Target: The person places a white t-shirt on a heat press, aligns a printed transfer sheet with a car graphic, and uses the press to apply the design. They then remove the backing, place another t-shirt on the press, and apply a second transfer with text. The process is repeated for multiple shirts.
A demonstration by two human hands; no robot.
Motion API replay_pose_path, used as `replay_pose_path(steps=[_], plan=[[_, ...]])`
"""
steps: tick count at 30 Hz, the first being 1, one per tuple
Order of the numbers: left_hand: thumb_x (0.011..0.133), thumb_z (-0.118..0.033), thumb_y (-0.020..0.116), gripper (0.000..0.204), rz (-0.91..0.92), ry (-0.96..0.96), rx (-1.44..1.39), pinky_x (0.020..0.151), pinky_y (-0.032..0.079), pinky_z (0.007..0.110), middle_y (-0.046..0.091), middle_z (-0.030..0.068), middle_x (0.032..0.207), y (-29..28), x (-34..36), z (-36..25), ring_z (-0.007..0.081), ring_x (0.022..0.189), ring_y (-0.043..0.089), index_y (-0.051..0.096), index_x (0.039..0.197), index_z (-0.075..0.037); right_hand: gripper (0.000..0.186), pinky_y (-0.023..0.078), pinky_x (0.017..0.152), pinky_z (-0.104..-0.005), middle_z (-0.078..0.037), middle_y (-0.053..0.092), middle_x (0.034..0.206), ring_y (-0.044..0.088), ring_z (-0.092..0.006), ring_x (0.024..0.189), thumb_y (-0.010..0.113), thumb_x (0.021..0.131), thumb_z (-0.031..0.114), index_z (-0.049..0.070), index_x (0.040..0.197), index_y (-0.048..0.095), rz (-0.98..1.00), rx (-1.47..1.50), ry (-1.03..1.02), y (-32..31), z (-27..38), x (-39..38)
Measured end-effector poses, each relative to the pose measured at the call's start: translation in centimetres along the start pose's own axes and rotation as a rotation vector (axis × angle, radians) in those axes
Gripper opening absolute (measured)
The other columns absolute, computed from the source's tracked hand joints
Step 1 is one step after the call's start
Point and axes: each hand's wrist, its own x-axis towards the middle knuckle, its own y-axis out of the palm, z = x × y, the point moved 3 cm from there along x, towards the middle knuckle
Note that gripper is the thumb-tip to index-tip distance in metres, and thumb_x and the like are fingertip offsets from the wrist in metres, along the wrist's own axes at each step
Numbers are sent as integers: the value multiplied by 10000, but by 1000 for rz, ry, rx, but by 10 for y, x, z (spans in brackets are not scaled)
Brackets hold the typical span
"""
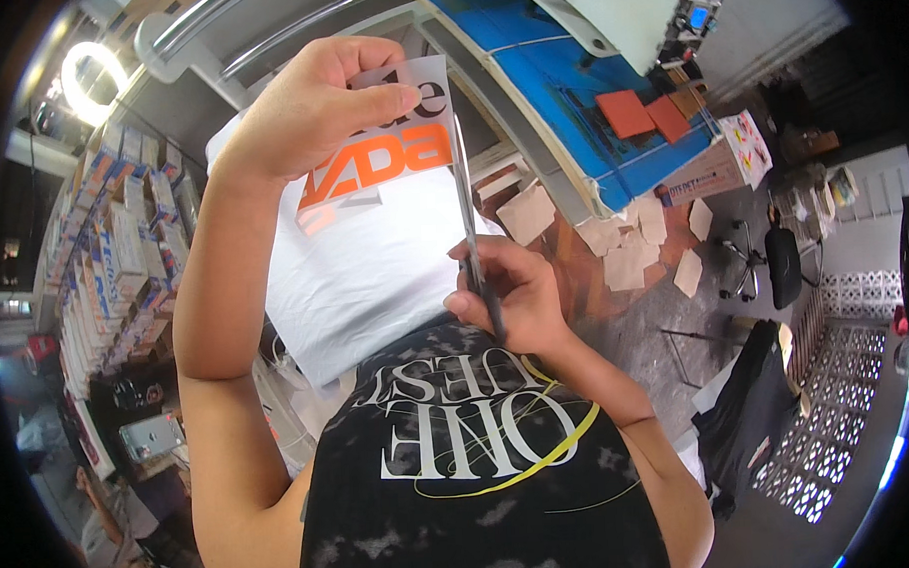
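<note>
My left hand [313, 114] pinches a translucent printed film [434, 114] between thumb and curled fingers, holding it up in front of me. Dark and orange lettering runs across the film, and its lower left part is seen against white cloth. A pair of scissors [466, 198] is in my right hand [523, 292], fingers wrapped round the handles. The long blades point away from me and lie along the film's right edge; whether they are apart is hard to make out. Beneath both hands spreads a white garment or cloth [375, 287], close to my body.
A blue-topped table [558, 90] at the far right carries a machine with a small display [698, 17] and reddish pads [626, 115]. Brownish paper sheets [634, 258] litter the floor. Stacked boxes [123, 245] fill the left side. An office chair [784, 262] stands at right.
</note>
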Motion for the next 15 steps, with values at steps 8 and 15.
replay_pose_path(steps=[8, 15], plan=[[917, -166, 688, 166, 109, 39, 15, 615, 390, 213, 588, -57, 751, 26, 30, -8, 16, 678, 471, 666, 888, -4, 438, 482, 627, -205, 10, 611, 755, 572, -31, 682, 877, 803, 128, -17, 1140, 638, -169, 36, 9, -15, -5, -17], [919, -183, 689, 177, 154, 35, 11, 569, 352, 226, 556, -69, 723, 38, 43, -8, 16, 636, 417, 664, 875, -13, 418, 456, 597, -204, 24, 602, 736, 553, -22, 666, 880, 805, 142, -12, 1118, 650, -234, 59, 55, -20, -4, -23]])
